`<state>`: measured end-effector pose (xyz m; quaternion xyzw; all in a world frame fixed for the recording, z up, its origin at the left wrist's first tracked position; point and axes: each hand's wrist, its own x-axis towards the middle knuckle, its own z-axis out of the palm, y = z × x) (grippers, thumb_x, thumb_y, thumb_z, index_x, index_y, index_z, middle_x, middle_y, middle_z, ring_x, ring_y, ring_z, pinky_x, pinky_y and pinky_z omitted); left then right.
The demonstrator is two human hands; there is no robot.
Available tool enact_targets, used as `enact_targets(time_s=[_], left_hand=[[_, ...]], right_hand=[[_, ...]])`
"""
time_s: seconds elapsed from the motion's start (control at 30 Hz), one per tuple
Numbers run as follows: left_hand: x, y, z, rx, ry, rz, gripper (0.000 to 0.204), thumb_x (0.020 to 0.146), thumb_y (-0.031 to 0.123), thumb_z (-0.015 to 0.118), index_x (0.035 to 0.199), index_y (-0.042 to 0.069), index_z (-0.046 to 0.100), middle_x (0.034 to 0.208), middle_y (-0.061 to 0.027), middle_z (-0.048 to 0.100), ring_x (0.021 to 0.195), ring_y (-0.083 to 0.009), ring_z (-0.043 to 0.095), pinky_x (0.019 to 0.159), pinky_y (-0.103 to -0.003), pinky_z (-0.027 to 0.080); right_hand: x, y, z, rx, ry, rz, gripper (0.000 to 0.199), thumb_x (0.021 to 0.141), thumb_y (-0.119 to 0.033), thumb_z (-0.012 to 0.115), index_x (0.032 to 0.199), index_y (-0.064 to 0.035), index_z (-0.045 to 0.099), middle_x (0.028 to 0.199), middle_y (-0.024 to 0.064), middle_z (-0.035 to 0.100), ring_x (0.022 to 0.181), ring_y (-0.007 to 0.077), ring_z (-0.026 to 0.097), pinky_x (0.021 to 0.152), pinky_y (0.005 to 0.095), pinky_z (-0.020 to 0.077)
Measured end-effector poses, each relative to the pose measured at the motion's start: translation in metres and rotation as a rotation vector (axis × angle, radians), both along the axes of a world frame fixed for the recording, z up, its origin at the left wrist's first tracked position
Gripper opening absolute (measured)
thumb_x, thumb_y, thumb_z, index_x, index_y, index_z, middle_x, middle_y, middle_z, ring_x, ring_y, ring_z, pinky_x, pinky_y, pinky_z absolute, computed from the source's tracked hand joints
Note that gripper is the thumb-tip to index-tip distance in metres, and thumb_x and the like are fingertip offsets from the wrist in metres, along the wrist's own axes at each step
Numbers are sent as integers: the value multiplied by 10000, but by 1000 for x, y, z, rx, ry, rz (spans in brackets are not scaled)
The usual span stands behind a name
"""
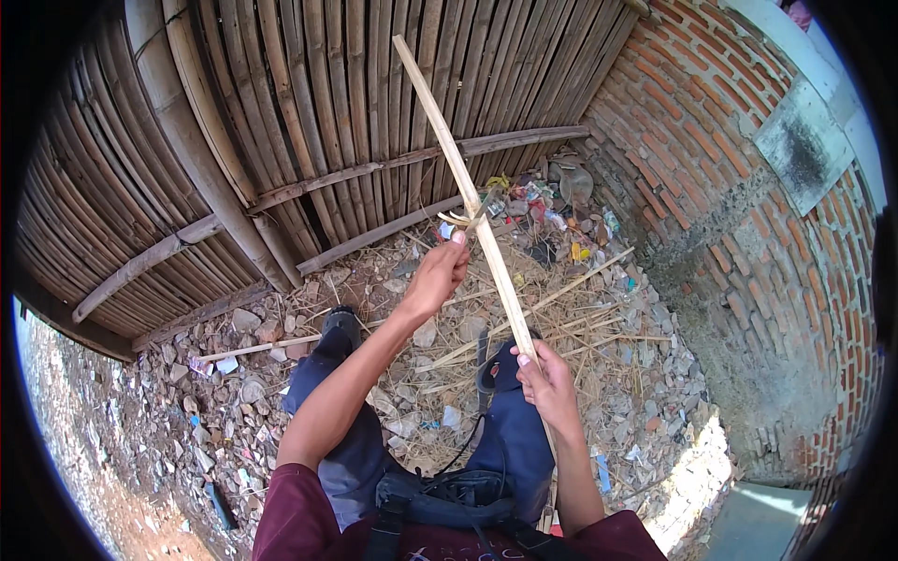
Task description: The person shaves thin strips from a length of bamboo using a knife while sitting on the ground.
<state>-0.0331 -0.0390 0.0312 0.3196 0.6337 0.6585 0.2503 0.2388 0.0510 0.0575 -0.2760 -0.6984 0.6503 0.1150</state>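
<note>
A long pale bamboo strip [500,276] slants up and away in front of me, with its far end pointing at the bamboo wall. My right hand [550,385] is closed around its near part, beside my right knee. Farther out, my left hand [438,276] grips a knife [480,212], whose handle is mostly hidden by the fingers. The thin blade lies across the strip, touching it near the middle. Curled shavings [453,220] stick out next to the blade, above my left thumb.
A wall of upright bamboo slats [327,103] stands ahead and left; a brick wall [739,215] rises on the right. Cut bamboo slivers [580,341] lie between my feet and the walls. Rubble [248,388] and litter [552,210] cover the ground. A dark object [220,505] lies lower left.
</note>
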Motion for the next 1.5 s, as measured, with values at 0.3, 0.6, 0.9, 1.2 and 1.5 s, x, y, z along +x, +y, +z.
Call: enact_targets(time_s=[0.3, 0.6, 0.9, 1.2, 1.5], left_hand=[[-25, -24, 13, 16, -41, 300, 638, 1158, 574, 291, 772, 75, 395, 672, 9, 363, 615, -132, 305, 566, -373, 281], [6, -25, -1, -170, 72, 143, 581, 991, 606, 687, 853, 94, 451, 717, 9, 445, 689, -121, 453, 641, -334, 402], [31, -27, 24, -11, 161, 165, 493, 966, 425, 797, 876, 79, 457, 737, -31, 571, 658, -104, 508, 605, -318, 437], [46, -15, 16, 244, -96, -3, 378, 992, 174, 783, 1006, 23, 437, 989, -108, 659, 910, -200, 763, 671, -331, 666], [45, -20, 24, 225, -75, 12, 396, 1021, 239, 756, 1136, -6, 467, 1052, -123, 640, 923, -222, 762, 701, -344, 662]], right_hand=[[-3, -2, 4, -58, -13, -40, 243, 1110, -178, 571, 1275, -16, 647, 765, -39, 526, 562, 4, 412, 481, 198, 325], [-4, 4, 12, -256, 22, -12, 301, 1125, -222, 531, 1336, -26, 620, 757, -24, 504, 538, 18, 376, 465, 194, 312], [5, 19, 16, -526, 70, 138, 341, 1128, -239, 479, 1329, 8, 602, 720, 0, 511, 480, 49, 393, 426, 211, 355], [-1, 7, 21, -476, 47, 186, 362, 1123, -230, 464, 1355, 13, 598, 731, 11, 524, 493, 65, 447, 459, 222, 400], [-9, 5, 17, -476, 52, 173, 363, 1125, -259, 473, 1343, 0, 605, 753, 12, 533, 520, 57, 440, 469, 218, 403]])
